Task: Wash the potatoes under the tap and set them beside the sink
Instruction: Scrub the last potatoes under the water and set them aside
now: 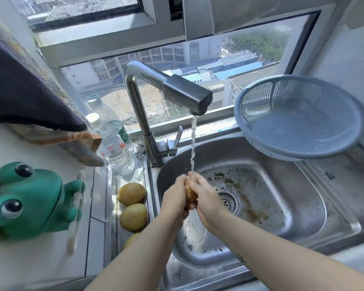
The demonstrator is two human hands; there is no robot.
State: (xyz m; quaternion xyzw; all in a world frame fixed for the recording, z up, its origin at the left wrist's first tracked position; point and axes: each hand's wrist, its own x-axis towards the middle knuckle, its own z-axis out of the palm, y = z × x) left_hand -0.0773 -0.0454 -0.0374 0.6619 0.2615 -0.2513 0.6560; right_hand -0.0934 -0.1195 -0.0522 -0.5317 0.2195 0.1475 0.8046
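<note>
Three potatoes [132,193] flank sink [303,206]; colander [298,116] right.

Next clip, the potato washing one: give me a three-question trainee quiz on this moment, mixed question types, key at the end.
1. True or false: the tap is running and its stream lands on the hands.
2. Multiple choice: the potato being washed is held by
A. the left hand alone
B. the right hand alone
C. both hands together
3. Short answer: where do the other potatoes lie relative to the sink, and where is the blue colander?

Key
1. True.
2. C.
3. On the metal ledge left of the basin, near the water bottles; a third potato is partly hidden by the left forearm. The colander sits at the sink's back right corner and looks empty.
</note>
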